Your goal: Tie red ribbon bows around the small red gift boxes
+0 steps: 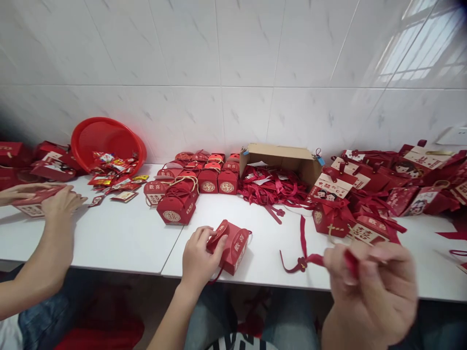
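Observation:
My left hand (200,260) grips the near left side of a small red gift box (235,245), thumb and fingers on its curved top flap. The box sits on the white table near the front edge, and a dark red cord shows at its side. Raised at the right, close to the camera, my right hand (372,287) is closed on one end of a red ribbon (314,259). A flower-shaped piece (302,264) sits on that ribbon, whose other ends lie on the table.
Finished-looking red boxes (175,204) stand left of centre. Behind is a cardboard box (280,153) spilling red ribbons (270,187). Decorated gift boxes (332,214) crowd the right. At left, a red basket (78,141) holds wrapped sweets (113,167); a co-worker's hands (60,204) touch another box.

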### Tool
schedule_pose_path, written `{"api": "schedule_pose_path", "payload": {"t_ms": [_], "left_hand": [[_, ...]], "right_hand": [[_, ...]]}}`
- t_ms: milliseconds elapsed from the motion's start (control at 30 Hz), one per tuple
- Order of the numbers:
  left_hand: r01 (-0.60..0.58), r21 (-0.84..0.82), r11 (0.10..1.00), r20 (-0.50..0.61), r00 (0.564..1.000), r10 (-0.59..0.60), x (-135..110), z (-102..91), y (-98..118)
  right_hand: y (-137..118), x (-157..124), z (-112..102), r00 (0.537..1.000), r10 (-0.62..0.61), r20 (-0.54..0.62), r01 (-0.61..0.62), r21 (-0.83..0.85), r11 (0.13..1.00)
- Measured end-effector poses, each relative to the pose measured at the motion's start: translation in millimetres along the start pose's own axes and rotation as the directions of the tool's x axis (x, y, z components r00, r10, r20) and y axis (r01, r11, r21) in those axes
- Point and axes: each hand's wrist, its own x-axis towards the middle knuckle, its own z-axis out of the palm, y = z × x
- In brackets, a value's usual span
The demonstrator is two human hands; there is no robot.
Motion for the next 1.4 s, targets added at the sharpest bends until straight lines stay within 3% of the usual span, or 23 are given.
{"api": "schedule_pose_path", "payload": {"t_ms": [67, 133, 200, 233, 300, 733, 933, 1000, 1100, 1167, 1267, 1400], "left_hand": [[-0.045, -0.024, 0.999, -0.016, 0.999, 0.044, -2, -5.1, 4], [-0.114, -0.050, 0.992, -0.012, 0.994, 0.113, -3, -8.6, 7], [-0.180, -0.056, 0.982, 0.028, 0.983, 0.182, -1, -9.4, 9], [-0.205, -0.052, 0.977, 0.055, 0.977, 0.208, -1, -8.8, 10], [-0.229, -0.042, 0.973, 0.093, 0.968, 0.232, 0, -6.4, 11], [-0.253, -0.040, 0.967, 0.019, 0.967, 0.254, 4, 4.3, 11], [-0.259, -0.022, 0.966, -0.029, 0.966, 0.259, 5, 6.7, 12], [-0.266, -0.013, 0.964, -0.077, 0.961, 0.265, 8, 6.0, 12], [-0.287, -0.015, 0.958, -0.180, 0.943, 0.279, 15, 1.5, 15], [-0.306, -0.032, 0.952, -0.236, 0.928, 0.290, 20, -3.8, 19], [-0.309, -0.060, 0.949, -0.260, 0.923, 0.284, 23, -12.6, 23], [-0.174, -0.085, 0.981, -0.195, 0.969, 0.155, 16, -18.9, 12]], "right_hand": [[15, -8, 6, 0.959, 0.252, 0.127, -0.239, -0.110, 0.965], [40, -10, 13, 0.821, 0.485, 0.301, -0.418, -0.262, 0.870], [65, -8, 22, 0.693, 0.584, 0.423, -0.453, -0.375, 0.809], [76, -8, 26, 0.652, 0.610, 0.450, -0.453, -0.413, 0.790], [91, -10, 32, 0.619, 0.631, 0.468, -0.447, -0.450, 0.773], [111, -25, 49, 0.628, 0.623, 0.465, -0.434, -0.456, 0.777], [111, -29, 53, 0.637, 0.599, 0.485, -0.359, -0.501, 0.787], [110, -28, 52, 0.678, 0.563, 0.472, -0.275, -0.547, 0.791], [109, -25, 53, 0.793, 0.409, 0.452, -0.051, -0.620, 0.783], [110, -21, 57, 0.801, 0.343, 0.491, 0.034, -0.609, 0.793], [106, -13, 63, 0.753, 0.341, 0.562, -0.023, -0.497, 0.868], [81, -1, 60, 0.811, 0.280, 0.514, -0.103, -0.346, 0.933]]}}
